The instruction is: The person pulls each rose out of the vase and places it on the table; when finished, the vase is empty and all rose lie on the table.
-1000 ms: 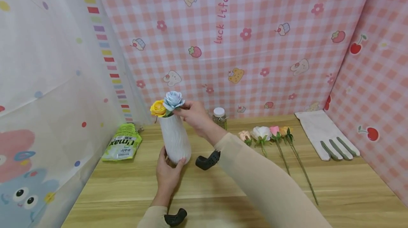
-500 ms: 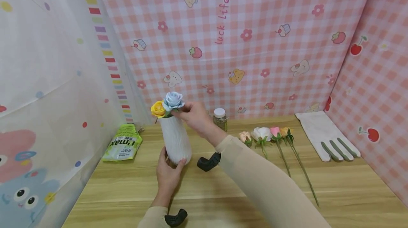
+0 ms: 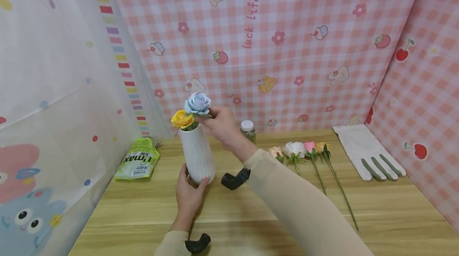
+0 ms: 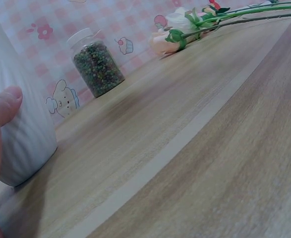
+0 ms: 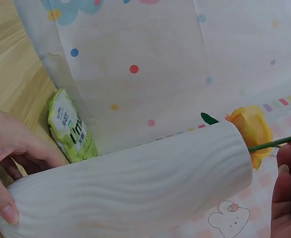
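A white vase (image 3: 197, 154) with wavy ridges stands on the table, holding a yellow rose (image 3: 183, 119) at its mouth. My left hand (image 3: 190, 194) grips the vase low down, thumb on one side and fingers on the other. With my right hand (image 3: 223, 126) I pinch a light blue rose (image 3: 198, 103) just under its bloom, above the vase mouth. In the right wrist view a green stem (image 5: 271, 144) runs from my right fingers to the vase's mouth, in front of the yellow rose (image 5: 252, 131). The lower stem is hidden inside the vase.
A green snack bag (image 3: 139, 159) lies left of the vase. Behind my right hand stands a jar (image 4: 97, 67) of dark green granules with a white lid. Several roses (image 3: 295, 150) lie on the right, beside a white and green glove (image 3: 367, 150). Patterned cloths hang around the table.
The blue rose has risen a little above the vase mouth with my right hand, and the yellow rose has shifted slightly up and right. My left hand keeps its place on the vase.
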A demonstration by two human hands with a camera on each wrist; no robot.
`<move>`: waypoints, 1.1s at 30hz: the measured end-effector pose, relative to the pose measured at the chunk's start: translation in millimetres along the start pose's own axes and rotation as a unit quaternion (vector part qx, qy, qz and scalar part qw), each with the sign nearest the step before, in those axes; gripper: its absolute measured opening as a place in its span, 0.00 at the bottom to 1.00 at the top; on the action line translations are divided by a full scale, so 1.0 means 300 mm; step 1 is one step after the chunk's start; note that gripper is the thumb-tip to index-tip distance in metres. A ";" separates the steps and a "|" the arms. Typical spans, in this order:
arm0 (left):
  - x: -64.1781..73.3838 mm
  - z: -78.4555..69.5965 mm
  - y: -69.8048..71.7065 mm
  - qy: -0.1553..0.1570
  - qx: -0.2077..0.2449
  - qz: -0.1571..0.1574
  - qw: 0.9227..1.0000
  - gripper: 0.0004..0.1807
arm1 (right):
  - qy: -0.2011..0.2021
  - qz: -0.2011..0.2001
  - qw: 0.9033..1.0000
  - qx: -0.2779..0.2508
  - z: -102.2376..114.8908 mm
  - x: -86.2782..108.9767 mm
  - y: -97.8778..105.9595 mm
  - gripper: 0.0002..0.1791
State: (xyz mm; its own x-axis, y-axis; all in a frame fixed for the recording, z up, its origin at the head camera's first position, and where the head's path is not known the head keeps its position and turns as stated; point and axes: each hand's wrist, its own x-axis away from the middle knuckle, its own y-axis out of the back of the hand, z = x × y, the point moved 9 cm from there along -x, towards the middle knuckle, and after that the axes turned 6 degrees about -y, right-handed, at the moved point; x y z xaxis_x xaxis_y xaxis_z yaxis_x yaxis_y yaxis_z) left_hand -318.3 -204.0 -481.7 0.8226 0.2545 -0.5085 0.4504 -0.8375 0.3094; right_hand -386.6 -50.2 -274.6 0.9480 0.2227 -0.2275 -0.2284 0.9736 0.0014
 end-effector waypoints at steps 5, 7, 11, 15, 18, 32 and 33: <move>-0.003 -0.004 -0.001 0.003 -0.003 -0.002 1.000 0.47 | -0.004 -0.011 1.000 -0.016 0.014 -0.004 0.018 0.14; -0.004 -0.003 -0.002 0.004 -0.002 -0.001 1.000 0.47 | 0.004 -0.011 0.999 -0.035 0.025 -0.005 0.021 0.14; -0.003 -0.001 -0.005 0.006 -0.001 0.003 1.000 0.47 | 0.032 -0.017 0.997 -0.068 0.060 0.000 0.037 0.15; -0.002 -0.002 -0.005 0.006 0.000 0.003 1.000 0.47 | 0.046 -0.037 0.994 -0.091 0.096 0.009 0.070 0.14; -0.004 -0.002 -0.004 0.005 0.001 0.001 1.000 0.47 | 0.048 -0.048 0.991 -0.118 0.113 0.014 0.100 0.15; -0.002 0.009 -0.006 0.001 0.006 -0.002 1.000 0.46 | 0.107 -0.098 0.969 -0.198 0.168 0.083 0.318 0.11; -0.003 0.010 -0.006 0.001 0.005 -0.003 1.000 0.46 | 0.109 -0.101 0.969 -0.200 0.172 0.091 0.337 0.10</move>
State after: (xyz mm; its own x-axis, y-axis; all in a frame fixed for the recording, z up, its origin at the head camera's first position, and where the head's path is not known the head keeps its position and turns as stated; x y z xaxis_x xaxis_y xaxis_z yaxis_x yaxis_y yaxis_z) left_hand -320.7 -204.2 -484.2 0.8206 0.2603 -0.5088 0.4519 -0.8405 0.2989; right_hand -372.5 56.8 -230.4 0.9230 -0.0286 -0.3837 -0.1520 0.8891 -0.4318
